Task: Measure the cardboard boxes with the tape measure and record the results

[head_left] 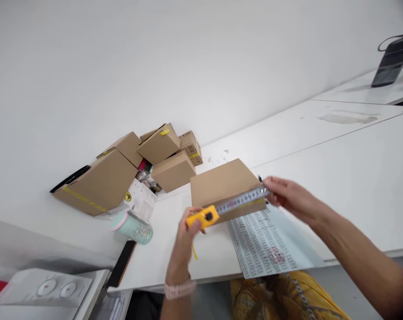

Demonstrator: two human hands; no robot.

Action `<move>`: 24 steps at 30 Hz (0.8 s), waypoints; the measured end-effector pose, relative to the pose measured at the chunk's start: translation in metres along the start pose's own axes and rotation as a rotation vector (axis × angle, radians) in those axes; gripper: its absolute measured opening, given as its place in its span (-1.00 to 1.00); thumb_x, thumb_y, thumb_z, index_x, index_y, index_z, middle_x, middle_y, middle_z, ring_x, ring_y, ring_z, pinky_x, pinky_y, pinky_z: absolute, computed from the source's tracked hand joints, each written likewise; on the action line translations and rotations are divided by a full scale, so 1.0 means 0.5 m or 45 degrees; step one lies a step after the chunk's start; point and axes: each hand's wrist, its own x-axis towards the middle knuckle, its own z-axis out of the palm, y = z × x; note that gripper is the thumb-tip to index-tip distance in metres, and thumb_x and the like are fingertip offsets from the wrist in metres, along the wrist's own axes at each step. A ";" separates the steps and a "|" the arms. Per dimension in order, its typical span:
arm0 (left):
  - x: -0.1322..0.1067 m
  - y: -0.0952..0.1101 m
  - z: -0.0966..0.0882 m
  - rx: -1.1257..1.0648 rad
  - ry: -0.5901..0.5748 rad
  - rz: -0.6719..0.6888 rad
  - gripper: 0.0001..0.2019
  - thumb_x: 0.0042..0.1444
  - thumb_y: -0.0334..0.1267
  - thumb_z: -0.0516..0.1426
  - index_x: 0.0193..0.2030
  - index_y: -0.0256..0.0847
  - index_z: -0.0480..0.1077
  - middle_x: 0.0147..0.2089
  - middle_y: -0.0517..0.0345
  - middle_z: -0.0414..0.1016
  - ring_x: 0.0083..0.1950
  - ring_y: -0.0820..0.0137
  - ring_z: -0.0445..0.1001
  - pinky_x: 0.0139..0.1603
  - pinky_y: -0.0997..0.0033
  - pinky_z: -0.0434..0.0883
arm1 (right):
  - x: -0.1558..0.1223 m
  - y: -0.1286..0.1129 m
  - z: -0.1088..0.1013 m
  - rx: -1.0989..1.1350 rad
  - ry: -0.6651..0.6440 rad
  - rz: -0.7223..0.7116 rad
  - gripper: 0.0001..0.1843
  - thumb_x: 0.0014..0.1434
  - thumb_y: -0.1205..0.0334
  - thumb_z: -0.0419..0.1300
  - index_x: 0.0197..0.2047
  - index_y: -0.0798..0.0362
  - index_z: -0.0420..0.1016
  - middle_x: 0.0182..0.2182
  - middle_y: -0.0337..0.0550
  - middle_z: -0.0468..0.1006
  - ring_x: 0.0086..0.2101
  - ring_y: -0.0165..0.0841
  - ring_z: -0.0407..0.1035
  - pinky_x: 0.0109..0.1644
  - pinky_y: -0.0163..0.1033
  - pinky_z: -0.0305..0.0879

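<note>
Yellow tape measure (203, 215) fills the curled left hand (184, 240), while the right hand (289, 195) pinches its blade (243, 199) (tip unclear).

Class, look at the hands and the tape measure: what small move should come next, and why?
Probably settle the metal blade flush along the near side of the cardboard box. The left hand holds the yellow case, the right hand the blade's far end, and the blade stretches across that side; this view can't show whether it touches.
</note>
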 end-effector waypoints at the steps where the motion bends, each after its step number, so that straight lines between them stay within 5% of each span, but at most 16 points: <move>1: 0.025 0.012 -0.035 0.044 0.144 0.002 -0.43 -0.10 0.20 0.28 -0.12 -0.25 0.42 -0.27 0.03 0.55 -0.35 0.34 0.46 -0.39 0.42 0.40 | 0.037 -0.009 -0.023 0.035 0.059 -0.054 -0.52 0.09 -0.23 0.28 -0.49 0.00 0.30 -0.60 -0.31 0.23 -0.56 -0.45 0.08 -0.50 -0.28 0.11; 6: 0.148 0.035 -0.192 0.074 0.373 -0.123 -0.51 0.02 0.18 0.17 -0.22 -0.28 0.44 -0.42 0.11 0.51 -0.50 0.44 0.37 -0.53 0.49 0.32 | 0.186 0.006 -0.094 0.044 0.193 -0.021 -0.50 -0.08 -0.22 0.39 -0.46 0.03 0.35 -0.55 -0.31 0.25 -0.50 -0.45 0.13 -0.47 -0.28 0.14; 10: 0.194 0.010 -0.251 0.083 0.380 -0.275 -0.55 0.06 0.13 0.18 -0.28 -0.32 0.45 -0.47 0.09 0.48 -0.53 0.44 0.38 -0.55 0.50 0.32 | 0.225 0.056 -0.087 -0.175 0.236 -0.009 -0.44 -0.05 -0.28 0.34 -0.55 0.03 0.25 -0.53 -0.27 0.31 -0.47 -0.43 0.19 -0.40 -0.27 0.20; 20: 0.220 -0.068 -0.250 0.032 0.267 -0.393 -0.54 0.26 0.11 0.06 -0.21 -0.33 0.45 -0.37 0.08 0.49 -0.48 0.48 0.39 -0.50 0.50 0.36 | 0.242 0.086 -0.067 -0.414 0.436 0.057 -0.58 -0.01 -0.15 0.34 -0.33 0.01 0.38 -0.44 -0.19 0.46 -0.41 -0.33 0.32 -0.37 -0.22 0.25; 24: 0.236 -0.081 -0.225 0.037 0.213 -0.419 -0.63 0.33 0.03 0.07 -0.08 -0.29 0.42 -0.23 0.11 0.49 -0.36 0.45 0.46 -0.36 0.40 0.45 | 0.237 0.087 -0.062 -0.478 0.420 0.119 -0.56 0.03 -0.18 0.30 -0.50 0.01 0.33 -0.51 -0.21 0.40 -0.44 -0.34 0.29 -0.41 -0.22 0.23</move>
